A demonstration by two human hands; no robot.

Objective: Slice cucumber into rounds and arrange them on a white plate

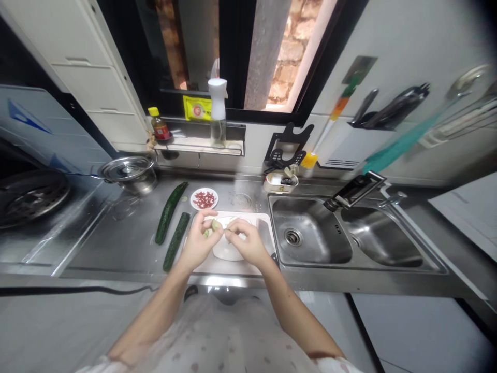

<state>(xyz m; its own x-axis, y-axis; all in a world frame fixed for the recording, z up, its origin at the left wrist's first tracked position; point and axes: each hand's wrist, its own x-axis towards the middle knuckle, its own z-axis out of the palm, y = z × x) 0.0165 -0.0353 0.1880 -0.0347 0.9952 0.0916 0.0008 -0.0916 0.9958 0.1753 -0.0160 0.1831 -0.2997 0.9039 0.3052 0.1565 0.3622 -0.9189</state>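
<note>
My left hand [200, 241] pinches a pale green cucumber slice [216, 225] above the cutting board. Close beside it, my right hand [248, 242] has thumb and finger pressed together, almost meeting the left fingertips; whatever is between them is too small to make out. Below both hands sits a white dish [227, 254] on the pinkish-white cutting board [202, 266], its contents mostly hidden by my fingers. Left of the board lie a whole cucumber [171, 212] and a shorter cut cucumber [176, 242]. Behind the board, a white plate [204, 205] carries chopped red pieces [204, 198].
To the right is a double steel sink [310, 233] with a black faucet [355, 190]. A lidded steel pot [132, 173] stands back left. A shelf [194, 145] holds a sauce bottle [160, 126] and a spray bottle [218, 114]. Knives [396, 109] sit in a wall holder.
</note>
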